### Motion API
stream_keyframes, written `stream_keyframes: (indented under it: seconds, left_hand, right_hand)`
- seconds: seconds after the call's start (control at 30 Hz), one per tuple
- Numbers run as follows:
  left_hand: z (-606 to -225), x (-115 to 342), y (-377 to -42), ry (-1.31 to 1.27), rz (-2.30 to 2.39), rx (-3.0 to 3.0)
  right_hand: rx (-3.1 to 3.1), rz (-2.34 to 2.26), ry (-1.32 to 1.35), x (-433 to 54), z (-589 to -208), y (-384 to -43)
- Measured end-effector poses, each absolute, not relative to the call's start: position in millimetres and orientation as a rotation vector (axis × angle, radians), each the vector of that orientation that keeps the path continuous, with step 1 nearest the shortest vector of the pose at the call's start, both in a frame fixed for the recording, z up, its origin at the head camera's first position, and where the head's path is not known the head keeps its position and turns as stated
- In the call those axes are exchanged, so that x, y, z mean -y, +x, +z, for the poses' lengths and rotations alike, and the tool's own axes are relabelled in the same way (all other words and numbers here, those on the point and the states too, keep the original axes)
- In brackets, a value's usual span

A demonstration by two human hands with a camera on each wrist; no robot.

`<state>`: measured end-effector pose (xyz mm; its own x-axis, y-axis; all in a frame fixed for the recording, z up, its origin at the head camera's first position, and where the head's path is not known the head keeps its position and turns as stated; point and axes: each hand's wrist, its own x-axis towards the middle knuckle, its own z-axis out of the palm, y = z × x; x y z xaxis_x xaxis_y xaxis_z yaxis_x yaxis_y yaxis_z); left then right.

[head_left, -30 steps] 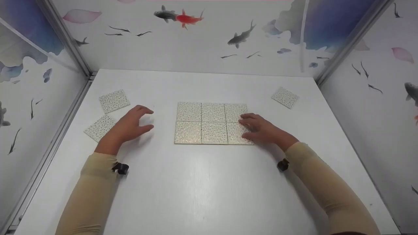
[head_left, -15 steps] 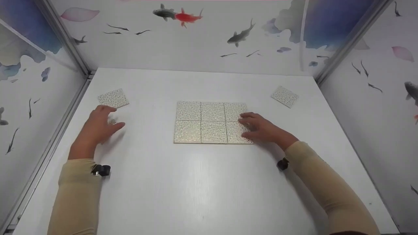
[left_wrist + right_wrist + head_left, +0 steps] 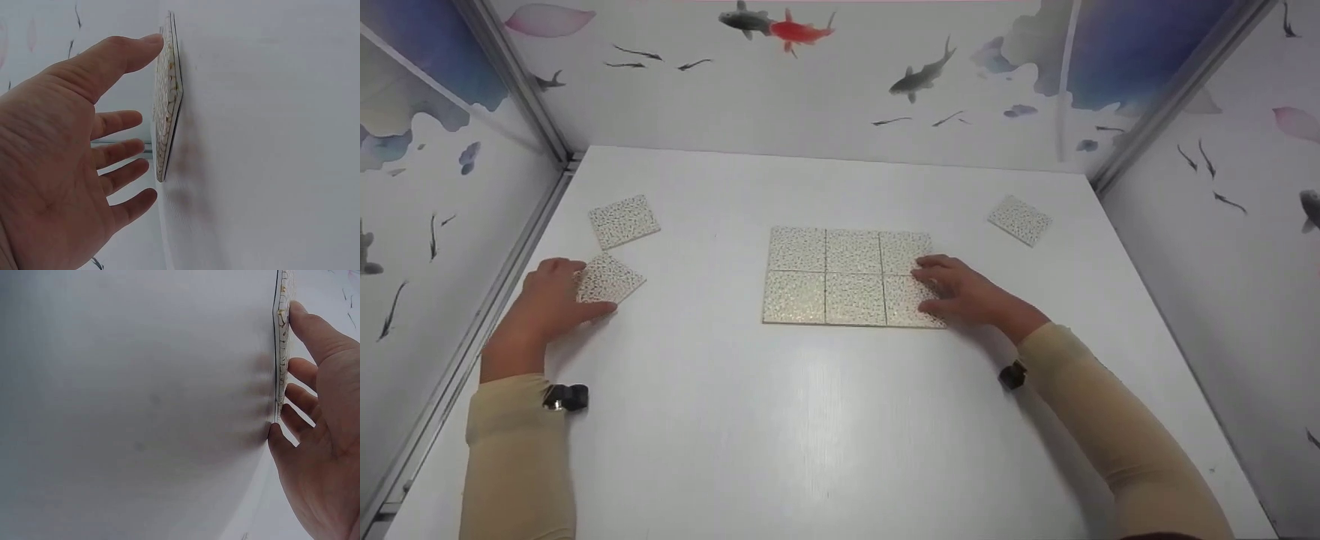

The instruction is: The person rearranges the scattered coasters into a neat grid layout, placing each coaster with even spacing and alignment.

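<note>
My left hand (image 3: 545,302) is spread beside a square speckled tile (image 3: 609,282) on the left of the table. In the left wrist view the thumb reaches the edge of that tile (image 3: 167,95), while the other fingers are spread apart and hold nothing. My right hand (image 3: 969,292) lies over the right end of a block of tiles (image 3: 825,277), set edge to edge in two rows of three. The right wrist view has its relaxed fingertips (image 3: 297,309) at the side of the block (image 3: 284,332).
Another loose tile (image 3: 625,221) lies behind the left one, their corners close together. At the back right is one more single tile (image 3: 1020,220). The white table (image 3: 810,420) is enclosed by panels (image 3: 810,90) printed with fish.
My left hand has moved left and down, from beyond the loose tile's right side to its left edge, uncovering more of the tile. My right hand has stayed at the block.
</note>
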<state>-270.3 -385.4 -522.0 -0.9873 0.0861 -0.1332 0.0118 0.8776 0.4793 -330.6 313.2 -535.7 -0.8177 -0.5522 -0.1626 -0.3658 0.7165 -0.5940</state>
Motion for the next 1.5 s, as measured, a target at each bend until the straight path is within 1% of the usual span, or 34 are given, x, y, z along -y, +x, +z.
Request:
stream_keyframes:
  seconds: [0.23, 0.43, 0.57, 0.83, 1.13, 1.5]
  left_hand:
    - [-521.8, 395.5, -265.0, 0.018, 0.77, -2.821]
    - [-524.3, 399.6, -265.3, 0.044, 0.793, -2.793]
    - [-525.7, 399.3, -263.7, 0.059, 0.788, -2.781]
    - [-528.8, 399.5, -262.5, 0.077, 0.777, -2.799]
    - [-528.7, 396.4, -260.6, 0.047, 0.759, -2.824]
    - [-530.0, 394.2, -261.2, 0.076, 0.706, -2.861]
  right_hand:
    - [-2.589, -0.812, -0.707, -312.6, -535.8, -330.2]
    - [-2.581, -0.827, -0.695, -312.2, -535.3, -329.1]
    - [-2.58, -0.822, -0.682, -311.3, -534.5, -329.0]
    - [-2.584, -0.82, -0.743, -311.2, -533.8, -328.3]
    - [-2.582, -0.837, -0.678, -310.9, -533.7, -327.6]
    - [-2.585, -0.799, -0.705, -311.9, -536.2, -330.4]
